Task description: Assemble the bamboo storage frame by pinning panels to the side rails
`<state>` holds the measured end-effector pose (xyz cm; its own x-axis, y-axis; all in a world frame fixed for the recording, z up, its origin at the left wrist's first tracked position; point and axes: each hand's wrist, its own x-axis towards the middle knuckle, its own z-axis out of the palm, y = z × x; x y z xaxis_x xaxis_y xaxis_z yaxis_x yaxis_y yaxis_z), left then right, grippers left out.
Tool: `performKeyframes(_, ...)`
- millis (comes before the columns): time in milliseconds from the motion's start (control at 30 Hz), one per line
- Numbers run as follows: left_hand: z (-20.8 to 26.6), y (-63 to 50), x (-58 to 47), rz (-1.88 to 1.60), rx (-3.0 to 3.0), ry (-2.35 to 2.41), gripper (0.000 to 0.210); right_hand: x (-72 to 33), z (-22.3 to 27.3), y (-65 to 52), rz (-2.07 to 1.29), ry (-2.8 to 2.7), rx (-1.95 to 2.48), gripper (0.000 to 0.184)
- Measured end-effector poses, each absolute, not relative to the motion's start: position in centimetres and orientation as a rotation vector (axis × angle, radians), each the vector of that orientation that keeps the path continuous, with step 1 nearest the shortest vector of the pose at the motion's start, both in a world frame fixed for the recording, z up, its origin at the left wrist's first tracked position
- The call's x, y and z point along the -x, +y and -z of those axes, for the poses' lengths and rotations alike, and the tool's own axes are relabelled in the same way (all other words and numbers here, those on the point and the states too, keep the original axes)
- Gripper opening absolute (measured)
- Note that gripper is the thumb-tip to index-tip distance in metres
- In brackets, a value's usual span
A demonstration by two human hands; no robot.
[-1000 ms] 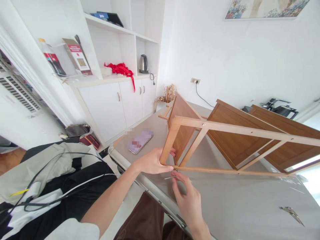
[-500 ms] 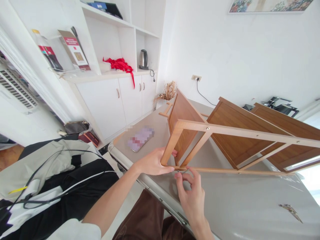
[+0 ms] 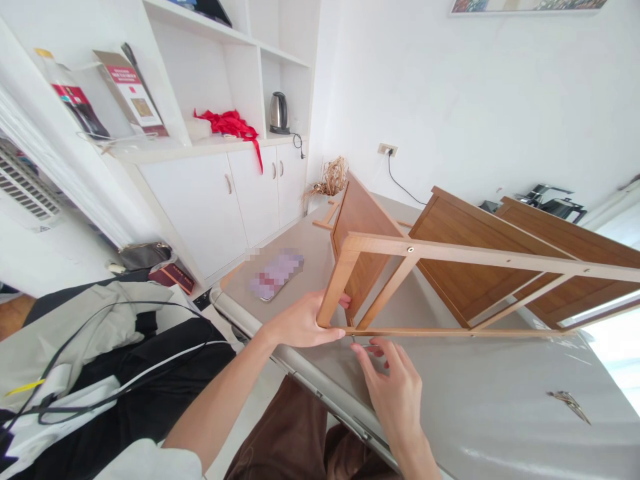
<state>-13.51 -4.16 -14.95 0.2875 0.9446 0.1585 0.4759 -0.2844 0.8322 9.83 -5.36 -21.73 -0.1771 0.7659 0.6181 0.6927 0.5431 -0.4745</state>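
A wooden shelf unit [image 3: 465,256] with several brown panels lies on its side on the grey-topped table [image 3: 450,393]. My left hand [image 3: 295,322] is wrapped round the corner of its frame, thumb along the lower rail and fingertips showing behind the end piece. Just below that rail, my right hand [image 3: 393,373] pinches a thin metal hex key [image 3: 368,345]. The key's short end meets the rail close to my left thumb; the fastener there is too small to make out. A bolt [image 3: 411,249] shows in the upper rail.
Several loose bolts [image 3: 570,405] lie on the table at right. A blurred phone-like object [image 3: 277,275] rests left of the frame. White cabinets [image 3: 193,200] stand behind. Clothes and a power strip [image 3: 75,400] are at lower left.
My right hand has turned and shifted slightly right, its fingers still on the hex key. My left hand keeps its grip on the frame. The whole view has moved a little.
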Motion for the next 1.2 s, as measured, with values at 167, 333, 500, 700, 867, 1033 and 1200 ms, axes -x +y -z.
performKeyframes(167,14.6,-4.2,13.4,-0.877,-1.892,1.277,0.052,-9.7,21.5,-5.8,-0.052,-1.945,1.202,0.024)
performKeyframes(333,14.6,-4.3,13.4,-0.856,-1.900,1.288,0.052,-9.9,21.9,-5.7,-0.068,-2.018,1.048,0.013)
performKeyframes(500,14.7,-4.3,13.5,-0.865,-1.895,1.291,0.049,-10.4,21.5,-5.5,-0.066,-2.167,0.923,0.020)
performKeyframes(700,14.7,-4.3,13.3,-0.860,-1.896,1.286,0.050,-11.1,20.7,-5.2,-0.081,-2.269,0.886,0.026)
performKeyframes(867,15.0,-4.4,13.3,-0.881,-1.913,1.284,0.048,-11.6,20.4,-4.9,-0.049,-2.315,0.847,0.023)
performKeyframes(1033,15.1,-4.5,13.3,-0.877,-1.928,1.291,0.048,-11.7,20.3,-4.5,-0.006,-2.338,0.821,0.020)
performKeyframes(1200,15.1,-4.5,13.3,-0.887,-1.940,1.284,0.049,-11.7,20.3,-4.5,0.026,-2.328,0.818,0.020)
